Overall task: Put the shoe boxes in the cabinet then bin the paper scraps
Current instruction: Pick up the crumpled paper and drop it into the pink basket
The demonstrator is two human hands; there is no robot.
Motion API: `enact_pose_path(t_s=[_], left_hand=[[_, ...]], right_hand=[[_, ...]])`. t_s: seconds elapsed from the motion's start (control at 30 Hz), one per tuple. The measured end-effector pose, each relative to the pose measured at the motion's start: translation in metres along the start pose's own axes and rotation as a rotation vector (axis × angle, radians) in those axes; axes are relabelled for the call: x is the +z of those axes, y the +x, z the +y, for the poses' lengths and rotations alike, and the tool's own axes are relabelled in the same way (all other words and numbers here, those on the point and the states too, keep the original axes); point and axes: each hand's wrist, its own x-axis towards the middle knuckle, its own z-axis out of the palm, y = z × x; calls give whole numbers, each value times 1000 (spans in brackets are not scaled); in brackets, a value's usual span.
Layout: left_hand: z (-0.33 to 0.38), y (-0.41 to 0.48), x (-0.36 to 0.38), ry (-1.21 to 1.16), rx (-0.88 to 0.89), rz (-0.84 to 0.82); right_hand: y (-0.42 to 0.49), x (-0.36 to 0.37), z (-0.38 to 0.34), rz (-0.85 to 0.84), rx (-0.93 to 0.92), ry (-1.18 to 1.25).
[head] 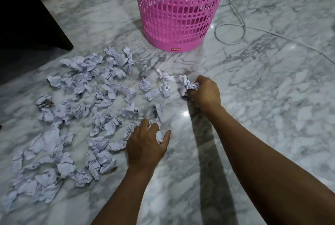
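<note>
Both hands are down near the marble floor (272,101). The right hand (204,92) reaches furthest forward, fingers curled tight round a crumpled paper wad (187,85) that juts out to the left of the fist. The left hand (146,145), nearer the camera, is cupped with bent fingers round a small paper ball (159,137), which shows between forefinger and outstretched thumb. A few loose balls lie between the two hands. The many other paper scraps (78,112) lie scattered over the floor to the left, reaching the frame's left edge. Beyond the right hand a pink basket (179,7) with lattice walls stands upright, apart from the scraps. A grey cable (230,32) loops on the floor to its right, and dark wooden furniture (27,16) fills the top left corner
</note>
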Motion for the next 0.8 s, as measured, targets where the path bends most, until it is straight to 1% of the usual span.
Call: enact_pose_path(t_s=[0.1, 0.2, 0.27, 0.33, 0.4, 0.47, 0.53, 0.6, 0.7, 0.8], left_hand=[[2, 0, -1, -22, -24, -23], [3, -1, -2, -37, -56, -68], [3, -1, -5, -60, -39, -97], [6, -2, -9, -78, -58, -124], [11, -2, -15, -59, -100, -147], [11, -3, -15, -94, -99, -143], [7, -2, -15, -150, -75, -150], [2, 0, -10, -109, -54, -183], [2, 2, -6, -21, -59, -207], [0, 5, -1, -42, -60, -223]], right_hand=[[-7, -1, 7, 40, -25, 60], [-12, -11, 7, -42, -21, 91], [-14, -18, 8, -98, 26, 174], [-15, -23, 8, -127, 117, 303], [-14, -25, -1, -84, 159, 396], [-6, -25, -19, -21, 71, 439], [7, -24, -40, -6, -82, 435], [20, -18, -57, -54, -224, 380], [27, 7, -71, -168, -381, 223], [25, 36, -70, -285, -431, -40]])
